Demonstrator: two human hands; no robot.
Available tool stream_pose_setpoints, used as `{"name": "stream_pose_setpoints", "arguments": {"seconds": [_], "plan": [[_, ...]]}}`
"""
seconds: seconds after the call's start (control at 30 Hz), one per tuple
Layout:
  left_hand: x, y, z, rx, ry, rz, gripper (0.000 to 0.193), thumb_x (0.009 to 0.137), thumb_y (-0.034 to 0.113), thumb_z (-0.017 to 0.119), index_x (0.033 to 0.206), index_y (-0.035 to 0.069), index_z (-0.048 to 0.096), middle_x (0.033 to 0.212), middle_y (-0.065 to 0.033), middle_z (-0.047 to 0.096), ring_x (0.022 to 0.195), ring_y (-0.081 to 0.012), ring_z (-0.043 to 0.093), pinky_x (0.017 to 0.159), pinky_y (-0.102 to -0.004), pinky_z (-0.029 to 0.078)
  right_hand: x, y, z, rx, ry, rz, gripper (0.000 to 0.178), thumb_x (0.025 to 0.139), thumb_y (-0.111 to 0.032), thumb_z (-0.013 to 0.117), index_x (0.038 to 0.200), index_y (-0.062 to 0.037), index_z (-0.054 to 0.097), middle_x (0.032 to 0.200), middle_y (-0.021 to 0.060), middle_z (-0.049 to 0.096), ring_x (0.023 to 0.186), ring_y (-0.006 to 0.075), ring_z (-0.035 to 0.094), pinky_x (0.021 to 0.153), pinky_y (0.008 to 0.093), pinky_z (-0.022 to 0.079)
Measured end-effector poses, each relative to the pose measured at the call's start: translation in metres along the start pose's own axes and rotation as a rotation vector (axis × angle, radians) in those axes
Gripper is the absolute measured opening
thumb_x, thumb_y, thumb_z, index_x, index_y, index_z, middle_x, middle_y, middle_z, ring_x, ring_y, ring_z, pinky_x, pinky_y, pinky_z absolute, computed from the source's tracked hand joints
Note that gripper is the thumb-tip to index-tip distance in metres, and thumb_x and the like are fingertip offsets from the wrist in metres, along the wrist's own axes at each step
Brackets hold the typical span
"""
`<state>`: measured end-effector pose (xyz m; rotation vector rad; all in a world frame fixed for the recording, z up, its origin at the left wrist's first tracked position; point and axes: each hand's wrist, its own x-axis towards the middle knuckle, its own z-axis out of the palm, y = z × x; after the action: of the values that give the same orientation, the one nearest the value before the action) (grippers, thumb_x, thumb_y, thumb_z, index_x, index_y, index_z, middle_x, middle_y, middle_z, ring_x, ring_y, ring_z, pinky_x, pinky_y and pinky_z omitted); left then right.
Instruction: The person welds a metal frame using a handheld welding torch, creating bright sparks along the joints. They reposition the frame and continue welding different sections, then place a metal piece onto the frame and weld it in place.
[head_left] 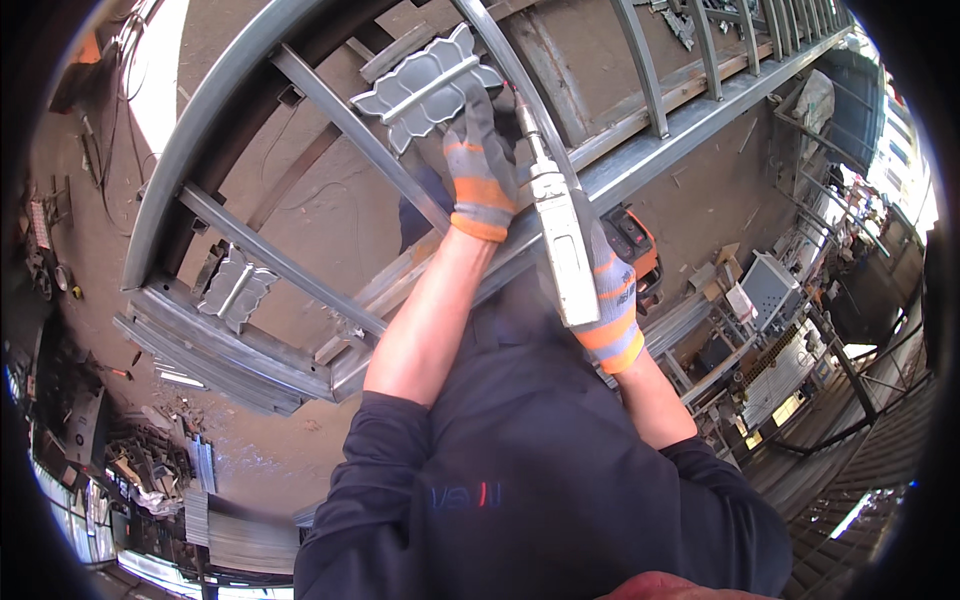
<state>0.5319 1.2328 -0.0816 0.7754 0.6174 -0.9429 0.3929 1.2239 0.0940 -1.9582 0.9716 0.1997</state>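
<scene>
My left hand (480, 165), in a grey and orange glove, grips the lower right edge of a silver leaf-shaped metal ornament (425, 90) with a raised bar across it. The ornament sits between two bars of a steel frame (345, 130). My right hand (612, 300), gloved alike, is wrapped round a long white handheld welding gun (565, 245). Its narrow nozzle points up to the frame bar just right of the ornament, where a small red spot shows. A second ornament (236, 288) of the same kind lies between bars at the lower left of the frame.
The frame has a curved outer rail (165, 190) and runs away to the upper right with several uprights. An orange and black machine (635, 250) stands beside my right hand. Cluttered shelving (770, 330) is on the right, scrap metal (140, 455) at lower left.
</scene>
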Motion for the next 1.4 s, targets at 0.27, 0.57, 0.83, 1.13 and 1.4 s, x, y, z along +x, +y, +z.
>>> {"name": "stream_pose_setpoints", "arguments": {"seconds": [0.27, 0.57, 0.83, 1.13, 1.4], "plan": [[-0.042, 0.011, -0.015, 0.19, -0.245, 0.028, 0.042, 0.109, 0.045, 0.055, 0.122, 0.005, 0.063, 0.102, -0.0042, 0.068, 0.089, -0.0114, 0.064, 0.076, -0.0285, 0.054, 0.009, 0.003, 0.006, -0.115, 0.066, -0.097, 0.034, 0.092, -0.002, 0.07, 0.125, -0.0028, 0.062, 0.1, 0.0111, 0.07, 0.086, 0.0264, 0.069, 0.076, 0.0347, 0.055], [-0.054, -0.006, -0.027, 0.262, -0.374, -0.047, 0.043, 0.113, 0.046, 0.045, 0.118, 0.006, 0.062, 0.104, -0.0037, 0.068, 0.092, -0.0119, 0.066, 0.081, -0.0294, 0.057, 0.012, -0.002, 0.012, -0.089, 0.075, -0.108, 0.044, 0.091, -0.001, 0.071, 0.133, -0.0014, 0.059, 0.105, 0.0135, 0.071, 0.089, 0.0269, 0.07, 0.079, 0.0359, 0.057], [-0.053, -0.009, -0.027, 0.152, -0.317, -0.13, 0.038, 0.11, 0.043, 0.055, 0.117, 0.007, 0.064, 0.105, -0.0001, 0.066, 0.097, -0.009, 0.062, 0.084, -0.0269, 0.054, 0.009, -0.003, 0.013, -0.076, 0.063, -0.068, 0.051, 0.092, 0.0, 0.07, 0.141, -0.0011, 0.056, 0.113, 0.015, 0.072, 0.096, 0.0258, 0.071, 0.085, 0.0346, 0.057], [-0.056, -0.006, -0.026, 0.172, -0.315, -0.152, 0.041, 0.109, 0.046, 0.056, 0.119, 0.006, 0.063, 0.109, -0.0029, 0.068, 0.099, -0.0111, 0.064, 0.087, -0.0293, 0.055, 0.008, -0.001, 0.013, -0.086, 0.061, -0.096, 0.053, 0.092, 0.0, 0.069, 0.143, -0.0009, 0.055, 0.118, 0.0146, 0.071, 0.1, 0.0248, 0.07, 0.088, 0.0343, 0.056], [-0.052, -0.014, -0.028, 0.233, -0.296, -0.091, 0.061, 0.106, 0.06, 0.053, 0.127, 0.003, 0.062, 0.106, -0.0077, 0.069, 0.095, -0.0157, 0.07, 0.085, -0.0322, 0.06, 0.005, 0.0, 0.01, -0.027, 0.007, -0.024, 0.044, 0.094, 0.0, 0.065, 0.138, -0.0001, 0.058, 0.118, 0.0138, 0.071, 0.102, 0.0238, 0.069, 0.089, 0.0339, 0.055]]}}
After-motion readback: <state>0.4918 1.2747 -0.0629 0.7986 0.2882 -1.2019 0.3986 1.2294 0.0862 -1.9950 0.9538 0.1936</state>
